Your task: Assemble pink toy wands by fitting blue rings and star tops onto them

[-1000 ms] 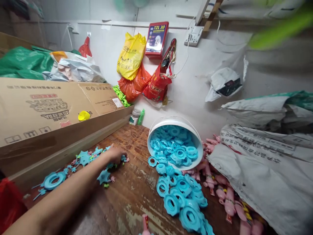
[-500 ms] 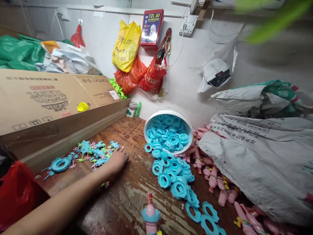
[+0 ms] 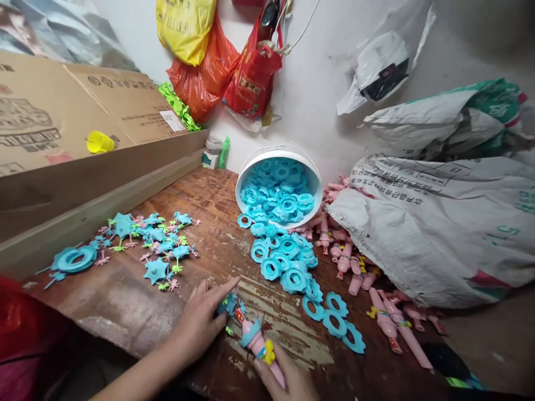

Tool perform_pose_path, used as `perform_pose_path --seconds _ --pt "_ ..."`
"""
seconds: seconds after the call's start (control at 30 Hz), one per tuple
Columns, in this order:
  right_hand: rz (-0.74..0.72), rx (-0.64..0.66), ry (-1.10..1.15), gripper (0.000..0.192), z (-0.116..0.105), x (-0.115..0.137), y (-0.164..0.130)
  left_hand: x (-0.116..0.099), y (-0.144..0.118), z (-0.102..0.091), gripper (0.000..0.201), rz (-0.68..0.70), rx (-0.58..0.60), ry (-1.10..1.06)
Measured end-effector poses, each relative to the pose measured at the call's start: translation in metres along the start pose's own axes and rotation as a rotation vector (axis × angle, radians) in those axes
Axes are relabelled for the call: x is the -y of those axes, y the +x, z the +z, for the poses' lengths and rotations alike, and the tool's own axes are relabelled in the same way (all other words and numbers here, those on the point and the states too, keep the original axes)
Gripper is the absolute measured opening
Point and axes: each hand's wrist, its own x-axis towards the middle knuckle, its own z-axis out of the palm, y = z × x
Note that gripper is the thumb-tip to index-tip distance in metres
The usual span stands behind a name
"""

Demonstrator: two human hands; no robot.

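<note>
Near the table's front edge, my left hand has its index finger stretched out and a blue star-shaped plastic piece between thumb and fingers. My right hand grips a pink plastic toy with a blue scalloped collar and a yellow knob. The toy's red tip points at the blue piece; I cannot tell whether they touch. To the left lies a pile of blue star pieces with small green and pink bits. Blue scalloped rings spill out of a tipped white bucket.
Pink toy bodies lie on the right, partly under a white woven sack. A cardboard box borders the table on the left. Bags, among them a red bag, hang on the back wall. A jar stands in the corner.
My left hand has come back from the pile toward the front with a blue star piece. My right hand has come into view, holding the pink toy, now tilted. The view has tipped downward.
</note>
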Motion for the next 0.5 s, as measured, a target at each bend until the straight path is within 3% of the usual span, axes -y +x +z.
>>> perform_pose_path --seconds 0.13,0.37,0.5 --pt "0.038 0.054 -0.014 0.054 -0.008 0.011 0.002 0.006 0.006 -0.009 0.073 -0.041 0.079 -0.082" --pt "0.031 0.028 0.116 0.054 0.005 0.02 0.004 0.006 0.013 -0.018 0.082 0.011 0.142 -0.194" --pt "0.072 0.044 0.145 0.06 0.011 0.016 0.005 0.009 0.016 -0.02 0.074 0.019 0.197 -0.158"
